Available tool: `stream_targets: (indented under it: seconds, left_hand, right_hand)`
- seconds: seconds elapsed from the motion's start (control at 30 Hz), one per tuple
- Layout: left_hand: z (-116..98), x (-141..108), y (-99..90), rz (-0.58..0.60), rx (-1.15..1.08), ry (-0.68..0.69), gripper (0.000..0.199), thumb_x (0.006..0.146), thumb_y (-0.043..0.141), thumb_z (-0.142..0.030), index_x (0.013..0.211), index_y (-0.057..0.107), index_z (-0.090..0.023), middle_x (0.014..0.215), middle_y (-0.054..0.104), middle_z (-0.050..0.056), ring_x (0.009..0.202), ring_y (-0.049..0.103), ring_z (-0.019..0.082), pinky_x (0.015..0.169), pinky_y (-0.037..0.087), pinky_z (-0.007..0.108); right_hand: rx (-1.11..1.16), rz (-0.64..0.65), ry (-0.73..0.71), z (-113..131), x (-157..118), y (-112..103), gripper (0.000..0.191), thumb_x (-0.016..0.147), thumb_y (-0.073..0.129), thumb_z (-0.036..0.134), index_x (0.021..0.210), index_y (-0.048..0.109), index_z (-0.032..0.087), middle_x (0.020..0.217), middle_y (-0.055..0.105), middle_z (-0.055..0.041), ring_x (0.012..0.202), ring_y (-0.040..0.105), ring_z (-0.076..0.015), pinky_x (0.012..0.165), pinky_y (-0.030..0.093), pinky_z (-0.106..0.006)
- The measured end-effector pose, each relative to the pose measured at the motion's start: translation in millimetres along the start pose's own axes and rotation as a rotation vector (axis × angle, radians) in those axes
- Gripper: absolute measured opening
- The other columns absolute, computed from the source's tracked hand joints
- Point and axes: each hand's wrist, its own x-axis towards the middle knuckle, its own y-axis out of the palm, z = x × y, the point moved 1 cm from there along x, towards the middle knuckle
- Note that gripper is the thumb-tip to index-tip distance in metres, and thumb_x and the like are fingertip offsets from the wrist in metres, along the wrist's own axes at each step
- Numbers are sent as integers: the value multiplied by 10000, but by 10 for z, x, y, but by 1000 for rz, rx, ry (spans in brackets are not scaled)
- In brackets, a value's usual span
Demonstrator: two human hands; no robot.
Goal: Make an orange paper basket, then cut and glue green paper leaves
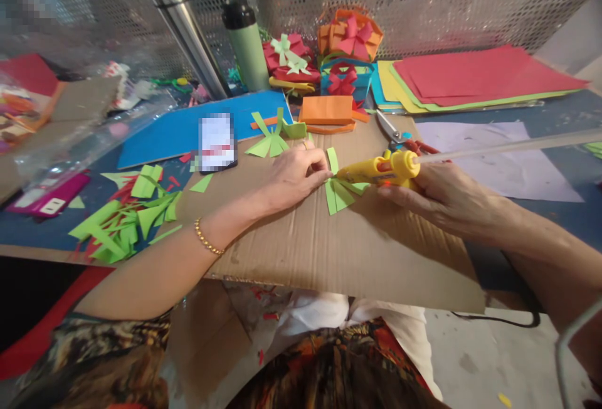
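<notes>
In my right hand (435,192) is a yellow hot glue gun (383,169), a long clear glue stick (498,147) jutting from its rear. Its nozzle points left at a light green paper bow (339,197) lying on the cardboard sheet (301,246). My left hand (301,167) pinches the bow's left side between thumb and fingers, close to the nozzle tip. Just beyond that hand lies another green paper bow (270,142). An orange folded paper piece (327,111) rests behind it. Scissors (390,127) lie beyond the glue gun, partly hidden by it.
Green and red paper scraps (122,224) are heaped on the left, near a phone (216,142). Along the back stand a green bottle (247,48), a steel flask (192,45) and paper baskets with bows (348,51). Coloured paper sheets (489,73) are stacked at back right.
</notes>
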Motion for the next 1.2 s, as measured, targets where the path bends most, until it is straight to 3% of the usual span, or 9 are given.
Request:
stream_targets:
  seconds: [0.17, 0.67, 0.8, 1.0, 1.2]
  left_hand:
    - [5, 4, 1, 2, 7, -7, 163, 916, 728, -183, 782, 640, -212, 829, 649, 7, 828, 590, 193, 752, 435, 339]
    - [-5, 17, 21, -11, 13, 4, 233, 859, 639, -86, 707, 519, -216, 784, 611, 3, 780, 560, 179, 727, 418, 325]
    - [-13, 25, 30, -21, 25, -4, 245, 856, 620, -79, 691, 500, -214, 771, 594, -1, 770, 550, 173, 730, 416, 321]
    - [-1, 28, 32, -28, 15, -3, 242, 841, 634, -60, 690, 518, -209, 762, 582, -6, 754, 538, 166, 732, 426, 315]
    - [21, 13, 36, -32, 26, 14, 219, 850, 623, -68, 704, 538, -208, 776, 604, 0, 767, 552, 170, 723, 426, 315]
  right_hand:
    - [2, 11, 11, 2, 1, -1, 525, 1077, 434, 626, 685, 341, 289, 550, 285, 80, 493, 297, -142, 630, 444, -371]
    - [13, -18, 53, 61, 9, -12, 489, 1073, 437, 584, 684, 348, 301, 524, 276, 83, 452, 271, -127, 501, 295, -343]
    - [5, -26, 32, 55, 2, -17, 500, 1087, 427, 612, 710, 384, 286, 545, 354, 67, 458, 329, -127, 495, 296, -330]
    - [16, -18, -10, 35, 3, -9, 547, 1096, 383, 669, 705, 373, 286, 570, 283, 82, 487, 262, -131, 571, 384, -348]
    - [42, 32, 54, 47, 5, -7, 515, 1076, 422, 633, 695, 368, 291, 569, 310, 65, 520, 336, -151, 587, 383, -345]
